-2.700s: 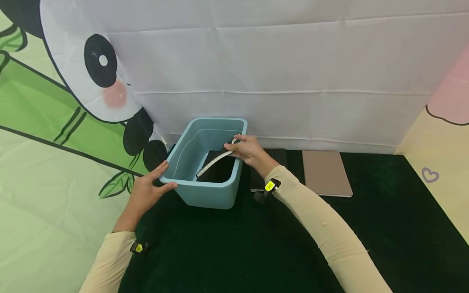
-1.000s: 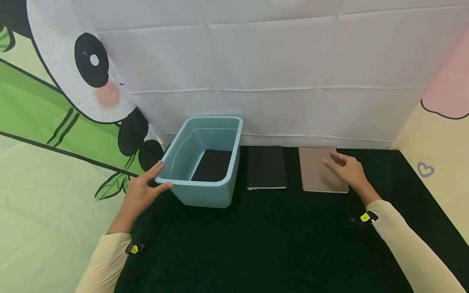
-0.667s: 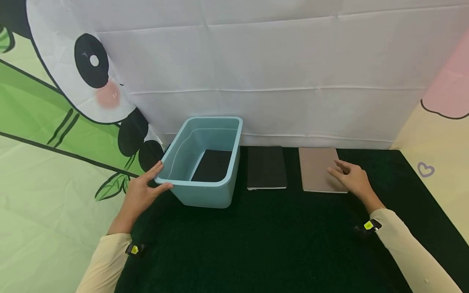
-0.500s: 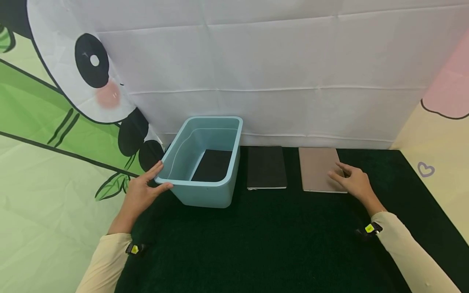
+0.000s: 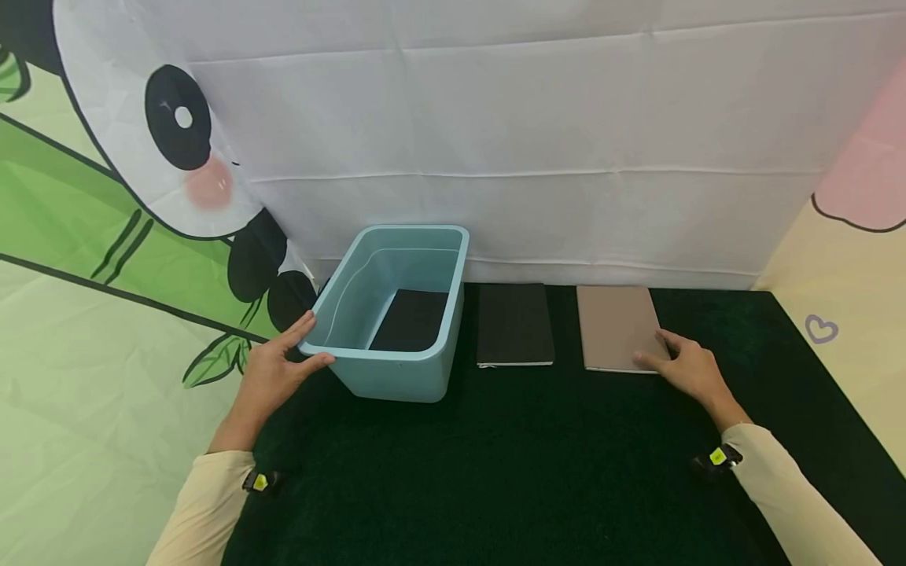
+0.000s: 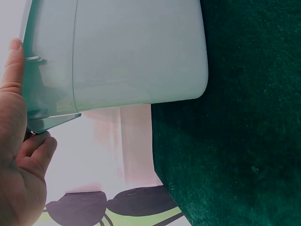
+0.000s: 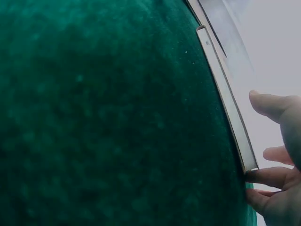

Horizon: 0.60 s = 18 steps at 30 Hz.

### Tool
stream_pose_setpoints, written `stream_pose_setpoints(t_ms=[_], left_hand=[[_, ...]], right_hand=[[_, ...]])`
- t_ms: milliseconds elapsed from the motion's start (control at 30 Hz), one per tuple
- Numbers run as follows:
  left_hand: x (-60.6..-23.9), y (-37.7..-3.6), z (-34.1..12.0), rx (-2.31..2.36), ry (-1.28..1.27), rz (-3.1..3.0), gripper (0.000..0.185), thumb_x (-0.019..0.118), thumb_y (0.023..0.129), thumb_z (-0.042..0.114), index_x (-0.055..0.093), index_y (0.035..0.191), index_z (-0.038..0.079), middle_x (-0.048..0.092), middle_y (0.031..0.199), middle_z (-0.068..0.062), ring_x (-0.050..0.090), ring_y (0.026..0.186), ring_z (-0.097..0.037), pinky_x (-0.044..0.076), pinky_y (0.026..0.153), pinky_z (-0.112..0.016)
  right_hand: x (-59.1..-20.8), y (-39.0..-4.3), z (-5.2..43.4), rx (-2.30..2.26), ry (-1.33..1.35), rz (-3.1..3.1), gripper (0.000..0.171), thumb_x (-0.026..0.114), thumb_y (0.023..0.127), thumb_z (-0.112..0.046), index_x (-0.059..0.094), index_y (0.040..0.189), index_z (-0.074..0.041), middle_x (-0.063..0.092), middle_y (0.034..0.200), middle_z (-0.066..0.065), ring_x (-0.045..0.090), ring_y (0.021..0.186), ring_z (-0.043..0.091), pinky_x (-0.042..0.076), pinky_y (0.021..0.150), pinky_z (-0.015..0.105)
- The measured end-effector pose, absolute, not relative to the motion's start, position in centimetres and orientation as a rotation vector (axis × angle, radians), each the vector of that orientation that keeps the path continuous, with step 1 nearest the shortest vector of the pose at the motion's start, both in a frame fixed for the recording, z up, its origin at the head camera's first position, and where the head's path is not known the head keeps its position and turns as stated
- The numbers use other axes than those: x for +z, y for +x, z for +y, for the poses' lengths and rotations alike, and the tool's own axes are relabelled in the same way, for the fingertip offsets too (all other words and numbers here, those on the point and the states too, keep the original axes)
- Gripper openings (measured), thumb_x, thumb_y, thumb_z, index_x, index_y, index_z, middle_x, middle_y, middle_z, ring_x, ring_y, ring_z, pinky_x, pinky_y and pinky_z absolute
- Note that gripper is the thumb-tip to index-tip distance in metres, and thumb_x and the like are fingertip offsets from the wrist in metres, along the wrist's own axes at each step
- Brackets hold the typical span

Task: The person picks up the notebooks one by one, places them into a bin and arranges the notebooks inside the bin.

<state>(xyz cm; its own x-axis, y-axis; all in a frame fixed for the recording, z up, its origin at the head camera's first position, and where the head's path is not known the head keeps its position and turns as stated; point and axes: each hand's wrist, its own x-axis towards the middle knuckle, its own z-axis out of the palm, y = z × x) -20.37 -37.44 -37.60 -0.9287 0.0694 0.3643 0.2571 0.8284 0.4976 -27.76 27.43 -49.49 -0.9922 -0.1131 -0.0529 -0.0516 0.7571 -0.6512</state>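
Observation:
A light blue plastic tub (image 5: pixel 389 355) stands at centre left, with a flat black notebook (image 5: pixel 409 321) lying on its floor. My left hand (image 5: pixel 269 381) grips the tub's front left corner, thumb along the front rim and fingers on the left side. At the right, a taupe notebook (image 5: pixel 614 324) lies flat. My right hand (image 5: pixel 688 369) is at its right front corner, thumb over the cover and fingers by the right edge. In the right wrist view fingertips meet the end of the notebook's page edge (image 7: pixel 228 101), while the thumb stays apart.
A second black notebook (image 5: pixel 515 324) lies between the tub and the taupe notebook. Dark green cloth (image 5: pixel 460 472) covers the table. A white cloth backdrop (image 5: pixel 531 157) rises right behind, and a printed panda cloth (image 5: pixel 106 377) hangs on the left.
My right hand has left the tub, where it held a black thing with a white edge, and moved right, then down to the taupe notebook's right edge. The left hand has stayed.

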Motion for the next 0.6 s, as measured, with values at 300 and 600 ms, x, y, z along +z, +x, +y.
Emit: stream_pose_setpoints(t_ms=[300, 600], left_hand=[[-37.4, -20.1, -37.4, -0.810, -0.231, -2.684, 0.078, 0.083, 0.086, 0.038, 0.049, 0.151, 0.008, 0.046, 0.157, -0.009, 0.045, 0.140, -0.047, 0.039, 0.105, -0.070], [-37.4, -20.0, -37.2, -0.818, -0.225, -2.684, 0.078, 0.083, 0.086, 0.037, 0.050, 0.151, 0.007, 0.046, 0.156, -0.009, 0.044, 0.140, -0.046, 0.039, 0.106, -0.070]], right_hand=[[-49.2, -27.4, 26.5, -1.004, -0.099, 2.876, 0.097, 0.066, 0.095, -0.058, 0.031, 0.153, 0.012, 0.031, 0.153, 0.042, 0.033, 0.139, 0.060, 0.032, 0.110, 0.071], [-48.7, -27.2, 25.3, -1.027, 0.004, 2.913, 0.082, 0.074, 0.094, -0.036, 0.037, 0.148, 0.015, 0.036, 0.148, 0.044, 0.039, 0.133, 0.060, 0.037, 0.107, 0.070]])
